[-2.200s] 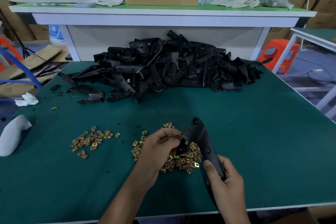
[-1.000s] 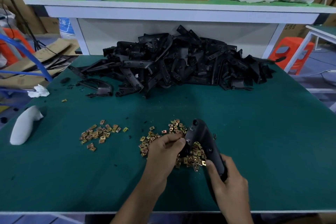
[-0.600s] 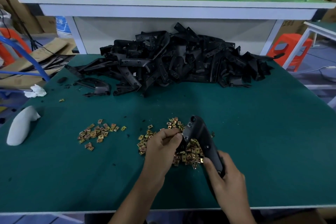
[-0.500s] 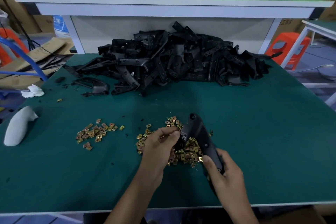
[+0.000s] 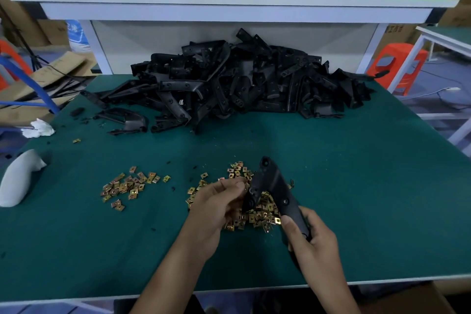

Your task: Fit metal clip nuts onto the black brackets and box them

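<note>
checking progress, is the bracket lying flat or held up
Held up, tilted: the right hand grips the bracket by its near end; its far end rises above the clip nut pile.

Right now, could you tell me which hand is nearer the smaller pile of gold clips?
Left. The left hand sits just right of the smaller pile; the right hand, holding the black bracket, is farther right.

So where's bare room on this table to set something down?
The table's right side, between the bracket pile and the near edge, is bare; so is the near-left corner below the smaller nut heap. Crowded: centre front, around the larger nut heap.
</note>
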